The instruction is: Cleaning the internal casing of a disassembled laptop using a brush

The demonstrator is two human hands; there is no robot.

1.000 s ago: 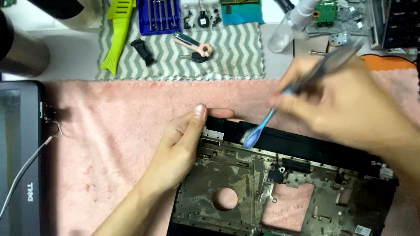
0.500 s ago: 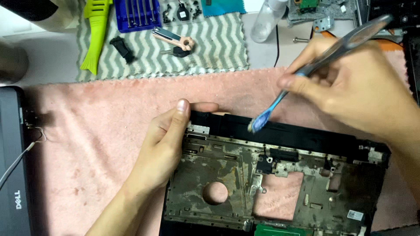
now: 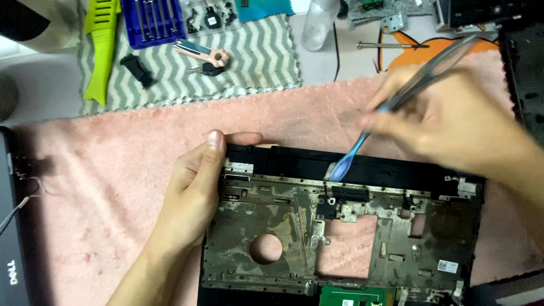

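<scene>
Laptop shell: the bare laptop shell [image 3: 340, 238] lies flat on the pink towel [image 3: 113, 187] on the counter, inside face up, near edge cut off by the frame.
Left hand: my left hand [image 3: 192, 192] presses on the shell's left edge, thumb along the rim, fingers curled over the far corner, holding it steady.
Right hand: my right hand [image 3: 453, 122] has its fingers closed around a toothbrush [image 3: 368, 133], bristle head touching the shell's black back strip.
How it handles: I judge the shell light, thin and stiff but easy to flex; the cut-outs and small tabs look breakable, so the solid outer rim is the safer hold.
Brush: slim plastic handle, light, a little springy.
Hard to see: my right hand and the brush handle are blurred; I cannot tell the exact finger placement. The grime hides small parts on the metal plate.
Cut off: the black laptop lid [image 3: 11, 255] at left and the green board [image 3: 354, 296] at the bottom edge show only partly.
Beyond: a lime green tool [image 3: 102, 39], a blue screwdriver case [image 3: 150, 20] and a clear bottle [image 3: 317, 25] lie well apart.
</scene>
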